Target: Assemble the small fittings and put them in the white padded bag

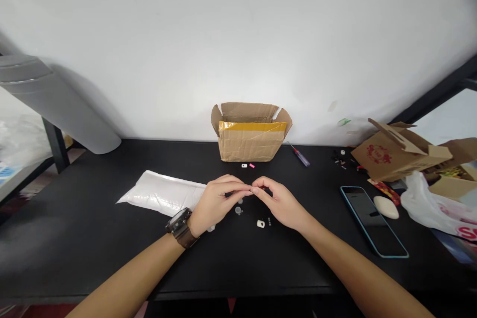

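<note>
off-white piece (260, 224) lies nearside of left fingers (235, 187) and right fingers (265, 181), tips meeting, grip impossible to tell.

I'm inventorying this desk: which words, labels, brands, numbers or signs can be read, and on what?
"S", red, on the white plastic bag; the rest is cut off or blurred.
Red-printed brown cardboard box: print too blurred to read.
Flat red packet: marks too small to read.
Nothing else is legible.

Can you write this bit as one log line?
left hand, right hand: meeting, grip contents unclear | nearby: small white piece | beyond: open cardboard box, screwdriver
</note>
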Available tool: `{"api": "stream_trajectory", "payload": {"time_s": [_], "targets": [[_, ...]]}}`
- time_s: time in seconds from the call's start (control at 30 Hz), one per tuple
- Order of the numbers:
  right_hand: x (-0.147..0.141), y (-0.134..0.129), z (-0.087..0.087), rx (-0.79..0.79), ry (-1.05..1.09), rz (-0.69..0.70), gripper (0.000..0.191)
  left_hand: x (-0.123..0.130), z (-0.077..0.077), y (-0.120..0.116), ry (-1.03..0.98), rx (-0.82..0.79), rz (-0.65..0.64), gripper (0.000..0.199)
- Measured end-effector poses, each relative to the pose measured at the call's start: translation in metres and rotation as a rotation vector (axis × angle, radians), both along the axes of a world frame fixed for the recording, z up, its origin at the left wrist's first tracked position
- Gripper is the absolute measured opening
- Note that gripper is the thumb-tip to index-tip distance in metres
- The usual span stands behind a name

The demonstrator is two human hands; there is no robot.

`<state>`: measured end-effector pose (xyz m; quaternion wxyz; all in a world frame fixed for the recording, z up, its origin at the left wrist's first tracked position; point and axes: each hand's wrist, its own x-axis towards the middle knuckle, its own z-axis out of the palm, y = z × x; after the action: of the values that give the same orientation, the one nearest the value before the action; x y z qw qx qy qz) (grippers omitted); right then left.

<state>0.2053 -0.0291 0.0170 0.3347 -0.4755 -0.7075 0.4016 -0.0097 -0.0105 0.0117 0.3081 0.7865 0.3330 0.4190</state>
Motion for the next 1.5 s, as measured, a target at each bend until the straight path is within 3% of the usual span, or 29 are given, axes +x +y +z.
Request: {"api": "stream_trajectory", "payload": {"time_s": [0.53, 0.8, 1.03, 1.17, 1.27, 1.5], "targets": [[-0.001, -0.0039, 0.0004, 0.14, -0.101, -0.024, 0.021, 0.0016, 0.004, -0.0018, 0.055, -0.073, 0.019, 0.013], [0.0023, -0.0062, 0.0071, 0.346, -0.184, 0.034, 0.012, -0.0039, 0.0014, -0.0009, 0.098, 0.088, 0.037, 0.009], [0.0017, -0.0051, 0.0015, 0.471, -0.215, 0.018, 0.008, -0.0034, 0.0007, -0.0031, 0.108, 0.174, 0.028, 0.008], [0.0025, -0.0049, -0.0003, 0.498, -0.228, 0.003, 0.008, -0.0022, 0.0, -0.0038, 0.09, 0.104, 0.072, 0.005], [0.0033, -0.0047, 0.0002, 0.498, -0.232, -0.005, 0.008, -0.0017, -0.0013, -0.0029, 0.13, 0.095, 0.08, 0.015], [0.0037, -0.0053, 0.0032, 0.474, -0.242, 0.022, 0.009, -0.003, -0.0033, -0.0025, 0.252, 0.335, 0.036, 0.018]]}}
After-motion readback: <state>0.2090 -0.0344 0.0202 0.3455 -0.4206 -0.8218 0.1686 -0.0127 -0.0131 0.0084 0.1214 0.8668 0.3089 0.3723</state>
